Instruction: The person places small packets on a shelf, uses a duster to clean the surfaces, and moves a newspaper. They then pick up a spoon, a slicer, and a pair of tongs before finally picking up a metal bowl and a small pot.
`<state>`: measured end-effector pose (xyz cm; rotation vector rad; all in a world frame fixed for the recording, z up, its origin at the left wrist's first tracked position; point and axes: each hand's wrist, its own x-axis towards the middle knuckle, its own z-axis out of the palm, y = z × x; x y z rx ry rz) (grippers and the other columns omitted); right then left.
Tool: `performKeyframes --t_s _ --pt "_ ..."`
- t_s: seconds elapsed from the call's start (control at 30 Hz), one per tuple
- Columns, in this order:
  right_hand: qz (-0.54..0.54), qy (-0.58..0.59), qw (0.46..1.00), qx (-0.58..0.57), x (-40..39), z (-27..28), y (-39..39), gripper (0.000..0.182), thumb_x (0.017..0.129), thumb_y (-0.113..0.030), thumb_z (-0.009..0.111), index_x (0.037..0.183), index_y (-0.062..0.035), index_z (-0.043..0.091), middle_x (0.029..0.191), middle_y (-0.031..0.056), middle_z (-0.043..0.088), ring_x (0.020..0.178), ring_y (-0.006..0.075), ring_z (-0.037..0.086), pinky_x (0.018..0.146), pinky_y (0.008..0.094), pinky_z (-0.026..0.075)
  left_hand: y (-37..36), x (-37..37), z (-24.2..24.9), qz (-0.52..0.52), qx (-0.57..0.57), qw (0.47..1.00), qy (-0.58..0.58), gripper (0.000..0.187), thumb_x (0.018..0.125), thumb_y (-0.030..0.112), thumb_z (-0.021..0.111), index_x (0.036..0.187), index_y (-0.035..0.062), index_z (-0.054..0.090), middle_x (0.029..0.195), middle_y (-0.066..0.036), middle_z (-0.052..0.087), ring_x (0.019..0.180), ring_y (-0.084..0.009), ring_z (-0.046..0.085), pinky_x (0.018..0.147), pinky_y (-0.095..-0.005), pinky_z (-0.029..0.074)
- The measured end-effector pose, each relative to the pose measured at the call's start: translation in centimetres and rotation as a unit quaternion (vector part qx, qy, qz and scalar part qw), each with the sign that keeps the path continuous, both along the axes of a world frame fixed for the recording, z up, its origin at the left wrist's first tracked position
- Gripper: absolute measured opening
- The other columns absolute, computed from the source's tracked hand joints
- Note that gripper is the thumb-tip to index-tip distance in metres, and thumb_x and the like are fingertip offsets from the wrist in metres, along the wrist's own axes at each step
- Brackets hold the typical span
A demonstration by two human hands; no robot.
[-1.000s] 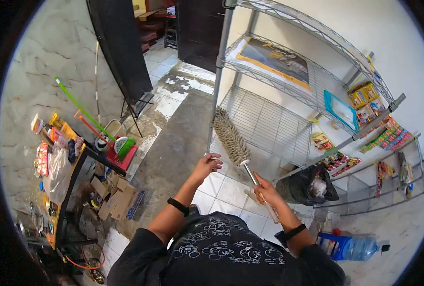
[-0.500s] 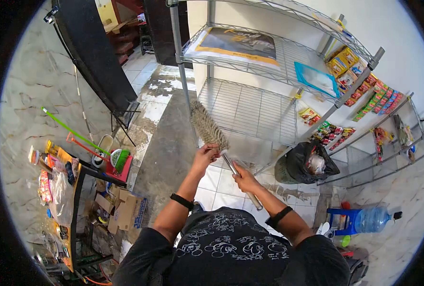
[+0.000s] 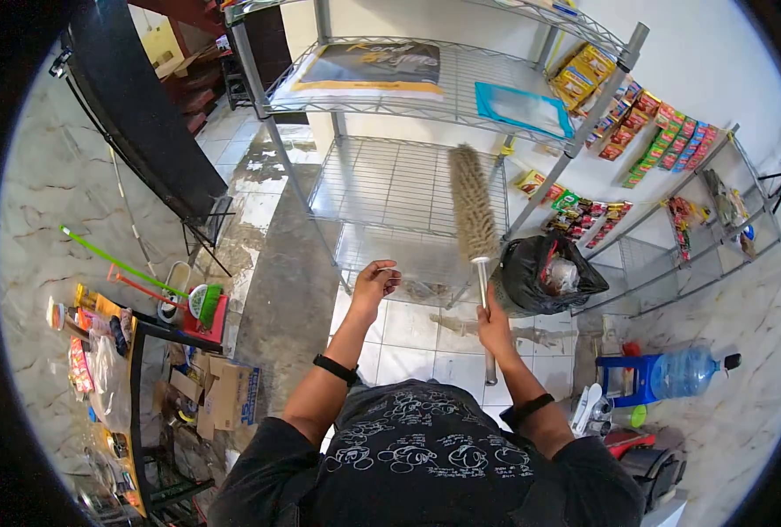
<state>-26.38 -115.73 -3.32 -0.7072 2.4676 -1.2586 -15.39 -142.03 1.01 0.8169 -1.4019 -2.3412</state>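
A duster (image 3: 474,206) with a fluffy beige head and a metal handle stands nearly upright in front of me. My right hand (image 3: 495,329) is wrapped round its handle, below the head. To the left, my left hand (image 3: 376,285) is raised with nothing in it, its fingers partly curled and apart. Ahead of both hands rises a wire shelving unit (image 3: 408,184). On its upper visible shelf lie a black, white and gold printed sheet (image 3: 368,68) and a blue-edged flat item (image 3: 524,110).
A bin lined with a black bag (image 3: 531,285) stands just right of the duster. Snack packets (image 3: 671,140) hang on the right wall. A blue stool (image 3: 627,381) holds a water bottle (image 3: 682,376). At left are a green-handled broom (image 3: 118,255), a cluttered table (image 3: 136,369) and a cardboard box (image 3: 228,395).
My left hand has let go of the duster's head. My right hand has swung the duster rightward, from leaning left to nearly upright. The view has turned slightly right.
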Motion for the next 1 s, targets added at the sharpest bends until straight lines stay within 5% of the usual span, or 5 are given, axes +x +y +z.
performKeyframes --t_s 0.5,0.57,0.63,0.77,1.0 --pt "0.212 0.147 0.963 -0.072 0.0 -4.3 -3.6 0.063 0.089 -0.01 0.047 0.143 -0.0157 0.016 0.085 0.0262 0.063 0.078 0.0427 0.061 0.07 0.0438 0.048 5.5 1.6 -2.0 0.012 -0.014 0.999 -0.031 0.018 0.089 0.009 0.048 0.104 0.0078 0.057 0.089 -0.005 0.063 0.078 -0.0138 0.061 0.069 -0.0246 0.045" --pt "0.223 0.12 0.963 -0.096 0.3 -3.4 -5.3 0.06 0.089 -0.011 0.049 0.143 -0.018 0.022 0.071 0.0153 0.063 0.058 0.0323 0.061 0.057 0.0401 0.048 5.5 2.2 -2.2 0.038 -0.008 0.999 -0.03 0.019 0.089 0.009 0.047 0.105 0.0067 0.057 0.089 -0.005 0.063 0.079 -0.0143 0.061 0.069 -0.0251 0.046" --pt "0.253 -0.34 0.906 -0.002 0.9 2.6 -5.9 0.062 0.088 -0.012 0.051 0.143 -0.0212 0.023 0.059 0.004 0.052 0.042 0.017 0.048 0.043 0.0326 0.041 5.5 2.6 -2.3 0.051 -0.006 0.998 -0.029 0.019 0.089 0.009 0.047 0.106 0.006 0.056 0.089 -0.006 0.063 0.08 -0.0143 0.061 0.069 -0.0248 0.046" --pt "0.297 -0.304 0.905 -0.016 1.9 4.1 -4.3 0.06 0.09 -0.012 0.05 0.143 -0.0221 0.024 0.054 -0.0023 0.037 0.038 0.0075 0.032 0.036 0.0256 0.031 5.7 3.5 -2.4 0.07 -0.002 0.997 -0.04 0.018 0.089 0.008 0.047 0.105 0.0065 0.055 0.089 -0.005 0.062 0.08 -0.0146 0.06 0.071 -0.0254 0.047" --pt "0.22 -0.171 0.958 0.067 1.4 -0.1 -1.7 0.061 0.091 -0.014 0.049 0.144 -0.0181 0.019 0.139 0.0199 0.035 0.118 0.0266 0.047 0.093 0.0313 0.038 6.8 4.8 -4.4 0.054 0.02 0.996 -0.066 0.025 0.09 0.019 0.052 0.111 0.0059 0.051 0.097 -0.008 0.06 0.086 -0.0183 0.059 0.075 -0.028 0.046"
